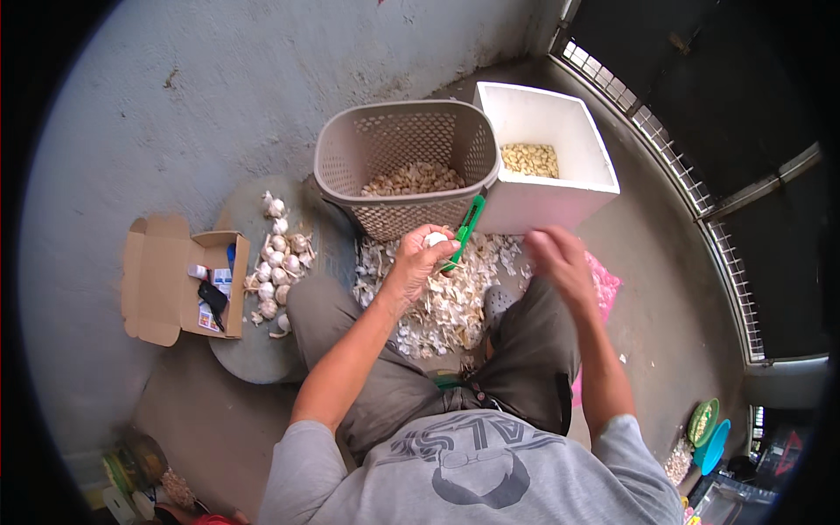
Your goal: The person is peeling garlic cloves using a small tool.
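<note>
My left hand is closed around a whitish garlic bulb, held above a heap of peelings. A green utility knife slants just beyond its fingertips; whether the hand also grips the knife I cannot tell. My right hand hangs over my right knee, smeared by motion, and its fingers do not show clearly. Papery garlic skins cover the floor between my legs. To the left, several whole garlic bulbs lie on a round grey-green surface.
Ahead stands a brown mesh basket with garlic cloves inside. Beside it is a white foam box holding pale cloves. An open cardboard box with small items sits at left. A pink bag lies by my right leg.
</note>
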Tool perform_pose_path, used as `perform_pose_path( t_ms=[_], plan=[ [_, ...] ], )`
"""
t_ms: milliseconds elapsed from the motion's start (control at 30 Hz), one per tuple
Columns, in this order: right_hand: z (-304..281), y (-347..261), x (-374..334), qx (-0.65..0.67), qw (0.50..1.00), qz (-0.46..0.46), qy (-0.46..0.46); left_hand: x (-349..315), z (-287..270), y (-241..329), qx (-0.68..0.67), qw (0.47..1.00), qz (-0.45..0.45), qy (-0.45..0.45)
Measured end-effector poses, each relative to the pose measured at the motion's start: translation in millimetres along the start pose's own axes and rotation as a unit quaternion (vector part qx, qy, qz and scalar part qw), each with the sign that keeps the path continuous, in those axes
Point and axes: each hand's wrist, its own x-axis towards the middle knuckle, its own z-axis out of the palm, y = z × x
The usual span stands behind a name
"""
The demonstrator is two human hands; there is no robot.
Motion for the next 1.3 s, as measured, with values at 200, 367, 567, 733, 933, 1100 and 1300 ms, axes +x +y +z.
perform_pose_path(
  t_ms=[200,367,567,733,933,1100,1300],
  plan=[
    [110.8,12.4,106.7,0.165,0.976,-0.032,-0.136,44.6,2.3,26.4,-0.063,0.993,0.091,0.05],
    [133.3,23.6,153.7,0.218,0.966,-0.125,-0.055,88.5,-32.1,30.1,-0.046,0.99,0.116,0.064],
    [105.1,24.2,162.7,0.259,0.96,-0.019,-0.107,96.2,-40.8,33.8,-0.026,0.995,0.077,0.063],
    [113.4,17.1,161.3,0.203,0.959,0.0,-0.196,100.1,-21.3,34.2,0.048,0.994,0.085,0.053],
    [104.9,29.4,155.6,0.312,0.933,0.054,-0.172,100.6,-16.5,34.3,0.097,0.978,0.17,0.069],
    [112.3,16.3,144.8,0.252,0.95,0.044,-0.182,90.2,-20.5,39.6,0.17,0.957,0.158,0.173],
    [120.5,8.4,134.5,0.251,0.947,0.007,-0.203,86.2,-30.0,44.3,0.303,0.9,0.211,0.232]
  ],
)
